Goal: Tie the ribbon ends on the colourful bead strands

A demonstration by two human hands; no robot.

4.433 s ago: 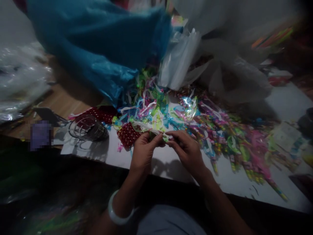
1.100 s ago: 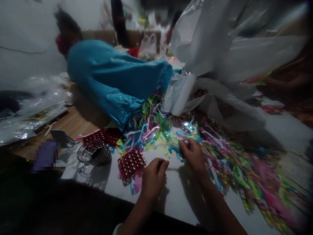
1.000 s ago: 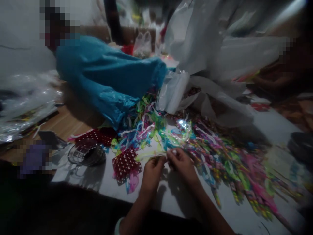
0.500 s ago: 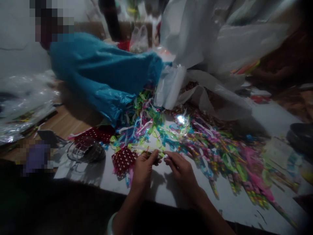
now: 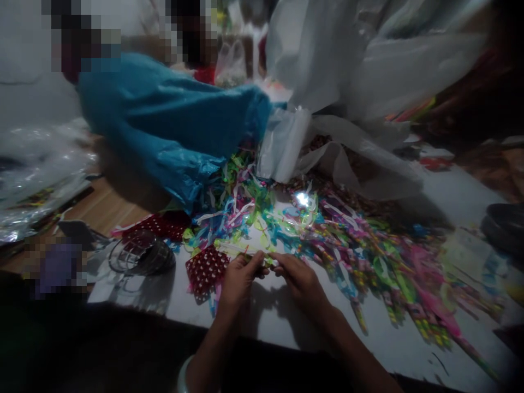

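Note:
My left hand [image 5: 237, 281] and my right hand [image 5: 298, 278] meet over the white board [image 5: 282, 322], fingers pinched together on a thin yellow-green plastic strip [image 5: 245, 250] that runs off to the left. A white bangle [image 5: 183, 376] sits on my left wrist. Just beyond my fingers lies a heap of coloured plastic strips [image 5: 254, 213]. A red dotted piece [image 5: 206, 270] lies directly left of my left hand.
A spread of bright pink, green and yellow pieces [image 5: 401, 273] covers the board's right side. A coil of wire rings [image 5: 141, 256] lies at the left. A blue plastic bag [image 5: 172, 125] and white plastic bags [image 5: 347, 109] rise behind. A dark bowl [image 5: 505, 226] sits far right.
A second ago my right hand reached into the strip heap; it has come back to meet my left hand, and both now pinch one strip.

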